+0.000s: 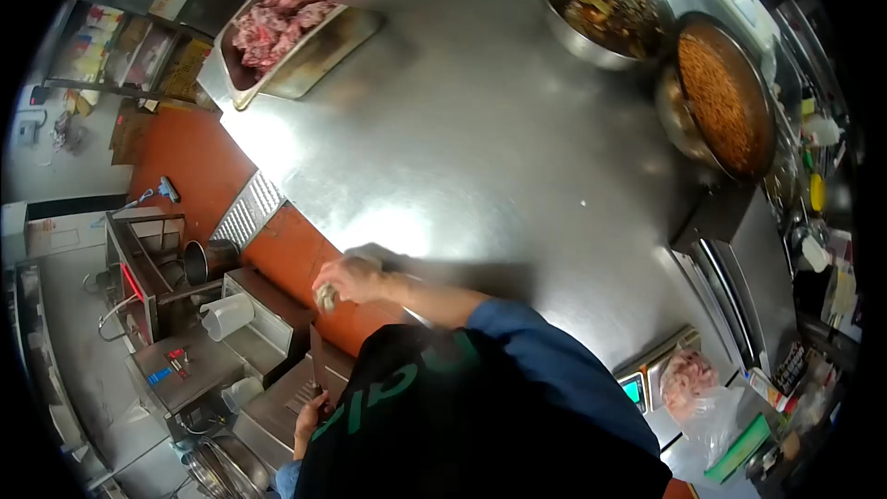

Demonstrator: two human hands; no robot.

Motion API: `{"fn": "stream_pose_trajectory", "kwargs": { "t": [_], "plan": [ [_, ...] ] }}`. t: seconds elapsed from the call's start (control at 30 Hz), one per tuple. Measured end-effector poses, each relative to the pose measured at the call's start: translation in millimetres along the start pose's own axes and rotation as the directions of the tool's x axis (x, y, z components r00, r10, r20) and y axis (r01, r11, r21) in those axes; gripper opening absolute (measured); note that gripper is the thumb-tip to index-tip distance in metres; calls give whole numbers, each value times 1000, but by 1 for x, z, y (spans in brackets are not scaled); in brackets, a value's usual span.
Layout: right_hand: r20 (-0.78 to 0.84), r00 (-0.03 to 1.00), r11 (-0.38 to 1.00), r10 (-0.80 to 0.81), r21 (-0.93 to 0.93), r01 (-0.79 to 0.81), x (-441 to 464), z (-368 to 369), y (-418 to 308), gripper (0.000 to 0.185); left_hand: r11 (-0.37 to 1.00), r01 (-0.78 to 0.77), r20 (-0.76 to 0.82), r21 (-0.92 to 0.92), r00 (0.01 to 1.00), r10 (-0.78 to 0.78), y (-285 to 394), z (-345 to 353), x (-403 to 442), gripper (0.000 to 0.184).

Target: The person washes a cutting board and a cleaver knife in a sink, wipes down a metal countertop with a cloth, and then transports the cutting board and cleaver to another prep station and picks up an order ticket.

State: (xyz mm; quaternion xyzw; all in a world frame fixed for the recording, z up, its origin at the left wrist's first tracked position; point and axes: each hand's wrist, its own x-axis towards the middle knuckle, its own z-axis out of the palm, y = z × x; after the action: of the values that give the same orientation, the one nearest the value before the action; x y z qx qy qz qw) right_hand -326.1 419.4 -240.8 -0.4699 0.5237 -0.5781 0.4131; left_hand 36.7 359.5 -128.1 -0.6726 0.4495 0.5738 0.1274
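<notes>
My right hand [356, 281] reaches across to the left, over the table's near edge. Its fingers are closed round a small, crumpled, greyish-white thing [324, 297], perhaps a rag; its kind is unclear. Low on the left, beside my dark apron, my left hand [309, 418] grips a knife [317, 358] by its handle, the blade pointing up and away from me. The two hands are apart, and the blade's tip lies a little below the crumpled thing in this view.
The steel table [443, 139] bears a tray [305, 74] of raw meat, a bowl [605, 57] of dark liquid with spices, and a bowl [677, 125] of brown grains. Bagged meat [688, 379] sits on a scale [633, 390] at right. A sink unit [268, 333] stands left.
</notes>
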Motion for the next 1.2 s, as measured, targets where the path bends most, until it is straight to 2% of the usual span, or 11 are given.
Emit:
{"fn": "stream_pose_trajectory", "kwargs": {
  "t": [0.1,0.23,0.3,0.43,0.5,0.53,0.67,0.73,0.83,0.97,1.2],
  "plan": [
    [-391,888,966,-243,-16,257,-5,-75,-36,27,998,63,31,-19,998,-62,-18,-22,12,16],
    [-931,295,970,-216,-169,175,-18,-255,-55,29,980,165,13,-107,986,-164,-48,-69,37,16],
    [-932,119,711,-342,-339,-616,-15,-325,-51,34,970,202,-10,-136,979,-205,-54,-92,53,16],
    [-862,-79,200,-501,-27,-979,18,-411,3,44,962,191,-53,-196,977,-205,-41,-115,110,16],
    [-919,99,194,-381,-184,-964,26,-460,-3,57,965,141,-82,-223,983,-162,-41,-129,138,16],
    [-821,371,-122,-434,-355,-927,7,-513,29,57,964,114,-95,-242,986,-140,-43,-134,152,16],
    [-922,336,500,-191,-386,-775,72,-578,9,45,904,219,-101,-368,957,-273,31,-100,127,16],
    [-889,451,301,-82,-454,-839,109,-543,-18,42,914,217,-148,-344,948,-281,83,-73,108,16],
    [-476,743,575,-470,-804,-152,79,-555,71,36,970,84,-210,-230,969,-134,72,-81,144,18],
    [-631,739,671,-237,-656,-345,65,-338,8,31,989,73,-183,-128,978,-96,130,-67,156,22],
    [-119,967,905,-227,-392,164,57,-20,-27,20,873,-252,-143,-417,967,211,214,-60,158,24]
  ]
}}
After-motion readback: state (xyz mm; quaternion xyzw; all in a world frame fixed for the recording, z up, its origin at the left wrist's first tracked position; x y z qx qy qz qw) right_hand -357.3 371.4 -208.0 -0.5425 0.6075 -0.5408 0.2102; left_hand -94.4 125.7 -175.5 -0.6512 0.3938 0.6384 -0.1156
